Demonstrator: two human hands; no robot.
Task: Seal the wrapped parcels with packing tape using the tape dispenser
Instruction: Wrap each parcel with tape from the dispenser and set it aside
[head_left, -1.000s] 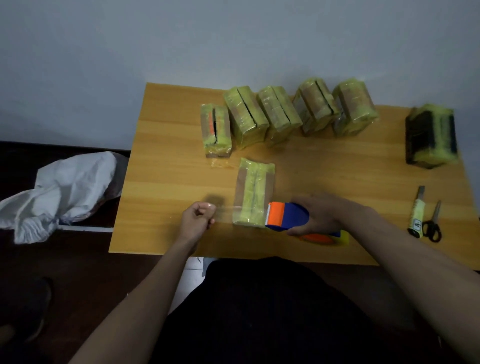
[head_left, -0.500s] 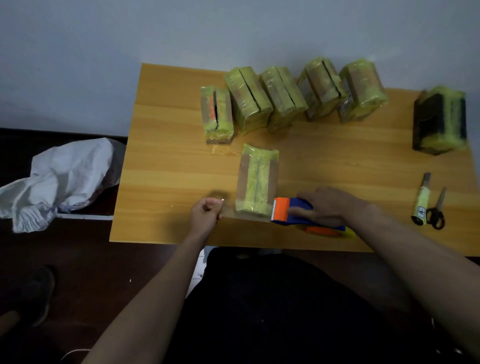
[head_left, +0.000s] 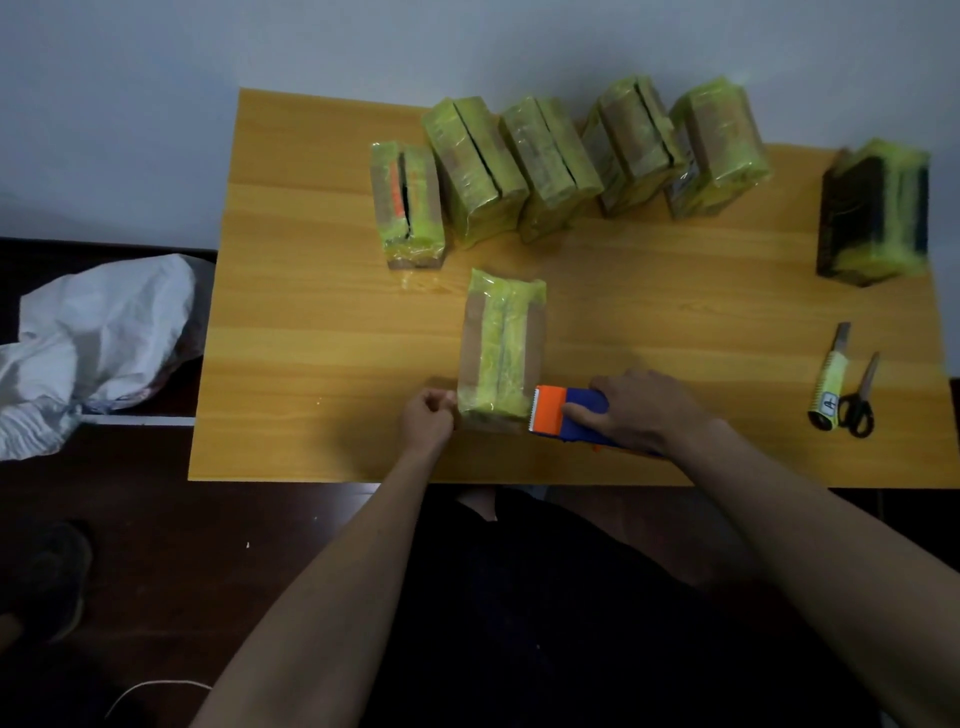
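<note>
Here, closest to you, your right hand (head_left: 641, 410) has its grip wrapped round the blue and orange tape dispenser (head_left: 566, 415), fingers curled over its body, with the orange toothed end touching the near right corner of the parcel (head_left: 501, 351) in front of you. Your left hand (head_left: 426, 418) sits at the parcel's near left corner, its grip closed to a pinch, fingers curled tight; it seems to hold the clear tape end, though the tape itself is too faint to make out. That parcel lies flat near the front edge of the table (head_left: 311, 312), a yellow-green wrapped block with brown bands down both long sides.

Off to your right, well apart from the parcel, a utility knife (head_left: 831, 382) and a pair of black-handled scissors (head_left: 860, 397) lie just beside each other.

Farther back, a row of five wrapped parcels (head_left: 561, 166) stands along the far side of the table, leaning against one another. A darker parcel (head_left: 872, 213) stands alone at the far right.

Left of the table, a crumpled white sack (head_left: 98, 338) rests on a dark surface
</note>
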